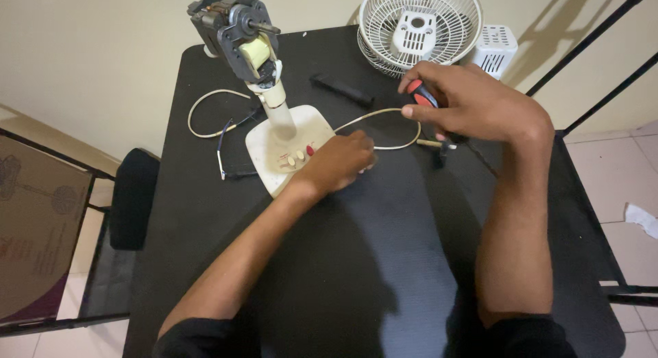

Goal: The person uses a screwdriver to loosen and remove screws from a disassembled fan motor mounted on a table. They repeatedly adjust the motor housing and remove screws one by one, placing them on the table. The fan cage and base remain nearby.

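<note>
A black table [384, 262] with a matte top stands against a cream wall. On it, toward the far left, rests the cream base of a stripped desk fan [284, 152], its bare motor [233, 29] raised on a short neck. A pale power cord [205, 114] loops across the surface beside the base. A flat black bar [341, 89] lies farther back. At the far edge sit a white fan grille [419, 29] and a small white slotted cover [495, 48].

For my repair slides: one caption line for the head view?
Left hand steadies a fan base while the right hand grips a red-handled screwdriver on a black table.
</note>
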